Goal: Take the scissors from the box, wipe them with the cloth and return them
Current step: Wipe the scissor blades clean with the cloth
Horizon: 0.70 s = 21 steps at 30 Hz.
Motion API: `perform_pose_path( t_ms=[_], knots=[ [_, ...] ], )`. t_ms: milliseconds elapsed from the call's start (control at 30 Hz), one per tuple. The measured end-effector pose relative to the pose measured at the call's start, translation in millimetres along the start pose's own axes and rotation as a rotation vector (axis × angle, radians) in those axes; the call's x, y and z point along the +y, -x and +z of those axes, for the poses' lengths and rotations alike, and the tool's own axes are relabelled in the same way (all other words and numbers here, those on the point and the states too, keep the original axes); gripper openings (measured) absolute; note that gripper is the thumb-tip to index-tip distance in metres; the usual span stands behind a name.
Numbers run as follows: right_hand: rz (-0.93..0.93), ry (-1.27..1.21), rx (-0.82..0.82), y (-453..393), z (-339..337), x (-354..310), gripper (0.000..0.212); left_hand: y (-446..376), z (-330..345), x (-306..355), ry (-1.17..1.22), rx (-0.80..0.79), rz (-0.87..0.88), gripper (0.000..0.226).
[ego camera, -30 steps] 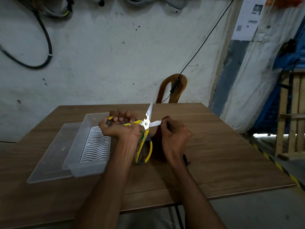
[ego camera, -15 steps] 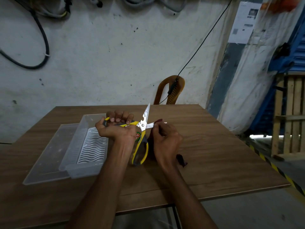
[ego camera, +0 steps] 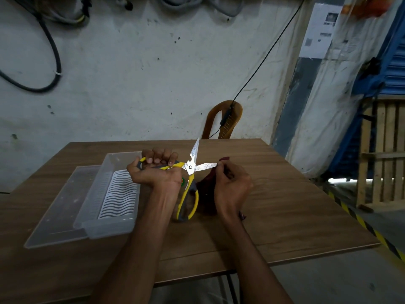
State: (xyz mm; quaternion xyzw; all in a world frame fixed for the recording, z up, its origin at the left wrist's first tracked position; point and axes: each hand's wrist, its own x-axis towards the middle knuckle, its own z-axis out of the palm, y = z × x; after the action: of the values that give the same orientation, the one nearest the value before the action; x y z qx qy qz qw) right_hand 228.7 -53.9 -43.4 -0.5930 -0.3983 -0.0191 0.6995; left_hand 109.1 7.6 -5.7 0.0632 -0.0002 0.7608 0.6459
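- The scissors (ego camera: 191, 170) had yellow-and-grey handles and bare metal blades, spread wide open. One blade pointed up and away from me, the other lay level toward my right. One handle loop hung down toward the table.
- The cloth (ego camera: 207, 191) was dark maroon, bunched at the tip of the level blade and trailing down to the table.
- The box (ego camera: 114, 194) was clear plastic with a white wavy-patterned bottom, open, resting on its lid left of the scissors.

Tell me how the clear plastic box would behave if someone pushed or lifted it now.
The box looks thin-walled and holds nothing but a ribbed liner, so it is probably light and would likely slide easily on the smooth table. Low and wide, it seems unlikely to tip. It may flex if lifted by one wall.
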Motion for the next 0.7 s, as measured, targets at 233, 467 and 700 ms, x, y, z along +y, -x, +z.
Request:
perform_pose_path(
  t_ms=[233,467,700],
  knots=[
    [-0.043,0.004,-0.056,5,1,1,0.01,-2,-1,5,0.005,0.003,-0.005,0.025],
    [-0.128,0.03,-0.155,17,5,1,0.011,-2,0,4,-0.007,0.015,-0.001,0.026],
    [0.283,-0.246,0.011,-8,-18,8,0.017,-9,-2,7,0.044,0.034,0.004,0.023]
  ],
)
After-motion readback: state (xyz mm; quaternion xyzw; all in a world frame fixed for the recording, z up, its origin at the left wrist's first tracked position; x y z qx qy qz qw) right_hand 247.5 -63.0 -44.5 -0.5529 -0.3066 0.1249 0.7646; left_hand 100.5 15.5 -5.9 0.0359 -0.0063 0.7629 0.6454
